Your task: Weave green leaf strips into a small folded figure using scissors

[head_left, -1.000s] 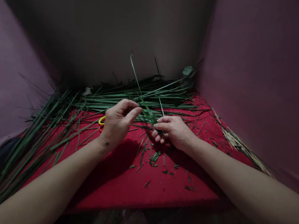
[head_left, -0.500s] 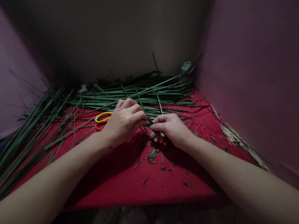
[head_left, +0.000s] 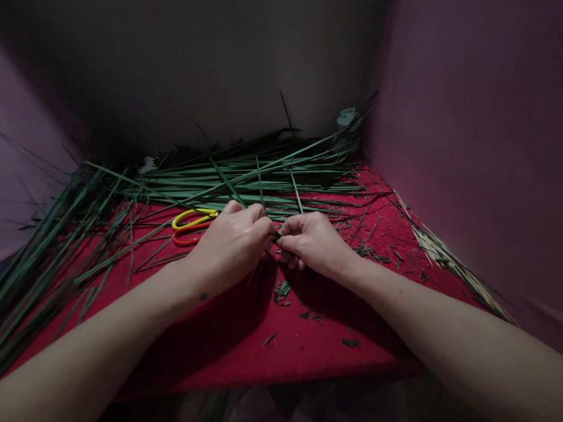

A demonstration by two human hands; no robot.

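My left hand (head_left: 240,237) and my right hand (head_left: 311,239) meet over the red cloth, fingers pinched close together. Between them is a small dark piece of green leaf strip (head_left: 277,236), largely covered by the fingers. Green strips (head_left: 261,177) stick up behind my knuckles, and I cannot tell which of them belong to the held piece. Just left of my left hand lie scissors (head_left: 187,226) with yellow and red handles, their blades hidden behind the hand. Below the fingers, short green clippings (head_left: 282,291) are scattered on the cloth.
Long green leaf strips (head_left: 206,182) are heaped along the back, and more (head_left: 26,295) spill down the left side. Pale thin sticks (head_left: 445,266) lie along the right wall. A whitish container (head_left: 347,117) stands in the back corner. The red table's front edge (head_left: 248,384) is close.
My left hand has turned, its knuckles rolling forward and right over the fingertips. The green strip that slanted down between the hands is now mostly hidden. The view has shifted slightly.
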